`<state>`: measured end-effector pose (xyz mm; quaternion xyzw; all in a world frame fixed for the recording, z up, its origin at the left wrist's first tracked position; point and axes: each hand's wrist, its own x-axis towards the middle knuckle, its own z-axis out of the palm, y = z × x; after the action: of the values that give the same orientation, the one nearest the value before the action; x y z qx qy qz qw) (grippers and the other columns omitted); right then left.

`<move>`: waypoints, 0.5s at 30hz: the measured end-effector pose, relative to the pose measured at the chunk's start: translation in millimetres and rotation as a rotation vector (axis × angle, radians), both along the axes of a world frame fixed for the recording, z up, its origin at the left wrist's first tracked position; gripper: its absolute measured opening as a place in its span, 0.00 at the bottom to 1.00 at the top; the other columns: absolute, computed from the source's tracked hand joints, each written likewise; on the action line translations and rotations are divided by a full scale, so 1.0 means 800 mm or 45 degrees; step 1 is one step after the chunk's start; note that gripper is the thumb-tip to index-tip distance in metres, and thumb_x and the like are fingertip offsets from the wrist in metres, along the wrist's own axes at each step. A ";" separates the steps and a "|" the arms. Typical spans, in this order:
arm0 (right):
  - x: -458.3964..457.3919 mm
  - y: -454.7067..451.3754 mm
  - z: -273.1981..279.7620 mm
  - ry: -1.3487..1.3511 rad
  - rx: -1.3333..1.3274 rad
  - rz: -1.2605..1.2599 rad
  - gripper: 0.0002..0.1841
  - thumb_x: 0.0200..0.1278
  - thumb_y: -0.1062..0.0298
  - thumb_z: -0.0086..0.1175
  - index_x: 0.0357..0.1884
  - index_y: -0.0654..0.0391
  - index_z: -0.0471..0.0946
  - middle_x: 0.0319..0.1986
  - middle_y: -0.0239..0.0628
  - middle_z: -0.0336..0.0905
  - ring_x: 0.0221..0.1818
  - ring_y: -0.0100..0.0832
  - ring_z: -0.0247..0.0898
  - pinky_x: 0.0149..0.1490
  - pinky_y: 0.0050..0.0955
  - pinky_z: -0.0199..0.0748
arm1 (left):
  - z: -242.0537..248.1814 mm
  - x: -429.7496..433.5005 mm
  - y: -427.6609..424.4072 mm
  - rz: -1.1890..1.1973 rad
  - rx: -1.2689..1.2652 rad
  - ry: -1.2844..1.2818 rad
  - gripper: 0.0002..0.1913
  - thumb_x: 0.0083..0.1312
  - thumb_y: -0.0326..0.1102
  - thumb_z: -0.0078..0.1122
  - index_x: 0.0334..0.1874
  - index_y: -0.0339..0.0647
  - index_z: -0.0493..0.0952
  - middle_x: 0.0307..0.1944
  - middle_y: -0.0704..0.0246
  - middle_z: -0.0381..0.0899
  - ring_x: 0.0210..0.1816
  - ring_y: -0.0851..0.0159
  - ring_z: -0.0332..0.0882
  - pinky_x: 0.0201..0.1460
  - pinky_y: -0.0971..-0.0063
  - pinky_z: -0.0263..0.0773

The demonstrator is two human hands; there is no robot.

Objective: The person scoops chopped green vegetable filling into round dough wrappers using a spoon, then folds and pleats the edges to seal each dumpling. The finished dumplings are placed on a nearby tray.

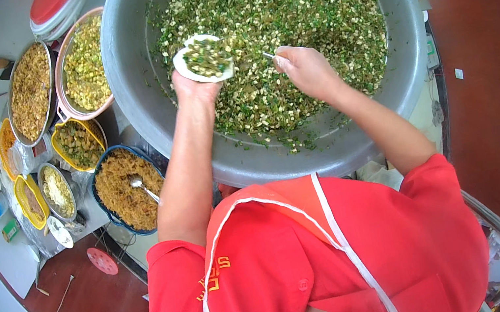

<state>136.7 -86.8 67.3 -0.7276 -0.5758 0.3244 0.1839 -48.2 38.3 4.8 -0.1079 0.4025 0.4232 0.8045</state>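
A large grey metal basin point(130, 76) in front of me is filled with chopped green filling point(274, 6) mixed with pale cubes. Above its left part, my left hand point(195, 85) cradles a round white dough wrapper point(184, 69) from below. A mound of the same green filling point(207, 58) sits on the wrapper, its top slightly blurred. My right hand point(307, 68) is over the middle of the basin and grips the thin metal handle of a utensil point(268, 55). The far end of that utensil cannot be made out against the filling.
To the left stand a pink colander point(61, 84) of yellowish filling, a metal bowl point(10, 105) of brown filling, yellow baskets point(58, 144), and a blue-rimmed basin point(100, 202) of brown shreds with a spoon point(142, 184). A red lid point(53, 5) is at upper left. Reddish-brown floor point(487, 79) shows at right.
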 end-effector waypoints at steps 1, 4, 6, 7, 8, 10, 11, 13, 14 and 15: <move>-0.012 0.000 0.011 -0.207 0.007 -0.027 0.09 0.66 0.65 0.46 0.37 0.57 0.77 0.29 0.45 0.79 0.33 0.47 0.77 0.35 0.45 0.72 | -0.003 0.008 -0.007 -0.027 0.038 -0.089 0.25 0.71 0.43 0.25 0.56 0.39 0.72 0.56 0.55 0.74 0.57 0.49 0.72 0.63 0.44 0.63; -0.036 -0.002 -0.013 -0.592 0.576 -0.020 0.15 0.58 0.72 0.49 0.48 0.52 0.77 0.28 0.37 0.74 0.30 0.38 0.74 0.30 0.37 0.71 | 0.013 0.036 -0.015 -0.028 0.004 -0.086 0.23 0.71 0.42 0.27 0.55 0.39 0.73 0.53 0.55 0.75 0.55 0.50 0.73 0.62 0.47 0.66; -0.047 -0.002 -0.028 -0.649 0.581 -0.043 0.17 0.56 0.73 0.50 0.50 0.51 0.77 0.27 0.36 0.72 0.30 0.37 0.73 0.30 0.37 0.71 | 0.015 0.044 -0.013 -0.018 0.017 -0.143 0.22 0.71 0.42 0.28 0.50 0.39 0.74 0.49 0.57 0.77 0.51 0.52 0.75 0.57 0.49 0.71; -0.050 -0.003 -0.032 -0.674 0.583 -0.051 0.18 0.56 0.73 0.50 0.50 0.51 0.77 0.27 0.36 0.71 0.31 0.37 0.73 0.30 0.36 0.71 | 0.014 0.045 -0.011 0.000 0.006 -0.175 0.21 0.70 0.41 0.29 0.49 0.40 0.74 0.48 0.58 0.77 0.50 0.53 0.75 0.56 0.50 0.71; -0.048 -0.002 -0.032 -0.631 0.680 -0.066 0.14 0.57 0.72 0.50 0.46 0.52 0.77 0.24 0.35 0.71 0.26 0.37 0.71 0.29 0.36 0.70 | 0.014 0.044 -0.012 -0.018 0.035 -0.151 0.20 0.70 0.41 0.31 0.48 0.40 0.75 0.48 0.57 0.77 0.49 0.53 0.76 0.56 0.51 0.71; -0.043 -0.002 -0.021 -0.399 0.677 -0.130 0.09 0.59 0.71 0.50 0.41 0.53 0.76 0.22 0.35 0.70 0.22 0.39 0.69 0.29 0.36 0.70 | 0.011 0.038 -0.010 -0.006 0.077 -0.205 0.20 0.70 0.41 0.31 0.47 0.40 0.75 0.47 0.58 0.78 0.49 0.53 0.76 0.57 0.50 0.71; -0.039 -0.004 -0.011 -0.284 0.669 -0.165 0.07 0.60 0.71 0.50 0.39 0.54 0.75 0.20 0.35 0.70 0.20 0.39 0.68 0.29 0.37 0.70 | 0.010 0.035 -0.011 -0.003 0.094 -0.233 0.19 0.70 0.41 0.31 0.47 0.40 0.75 0.47 0.58 0.78 0.49 0.53 0.76 0.57 0.50 0.71; -0.027 -0.004 0.011 0.352 0.233 -0.233 0.09 0.67 0.64 0.47 0.29 0.55 0.72 0.12 0.28 0.61 0.11 0.29 0.55 0.20 0.30 0.58 | 0.011 0.033 -0.008 0.003 0.085 -0.255 0.20 0.70 0.45 0.34 0.50 0.44 0.76 0.50 0.61 0.78 0.54 0.54 0.73 0.61 0.48 0.64; -0.019 -0.002 0.019 0.827 -0.142 -0.308 0.12 0.68 0.61 0.46 0.28 0.55 0.71 0.11 0.26 0.59 0.10 0.26 0.52 0.18 0.27 0.54 | 0.012 0.032 -0.010 -0.001 0.113 -0.251 0.19 0.70 0.44 0.35 0.48 0.43 0.76 0.47 0.61 0.79 0.51 0.55 0.75 0.60 0.50 0.67; -0.015 -0.001 0.023 1.294 -0.524 -0.382 0.14 0.69 0.59 0.45 0.26 0.55 0.71 0.10 0.23 0.57 0.10 0.22 0.49 0.16 0.25 0.49 | 0.014 0.033 -0.011 -0.012 0.143 -0.247 0.18 0.70 0.43 0.36 0.47 0.42 0.76 0.45 0.61 0.79 0.49 0.55 0.77 0.58 0.53 0.70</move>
<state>124.5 -87.9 85.7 -0.5747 -0.2302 0.7096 0.3363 -22.0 29.5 16.3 -0.1011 0.2991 0.4288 0.8465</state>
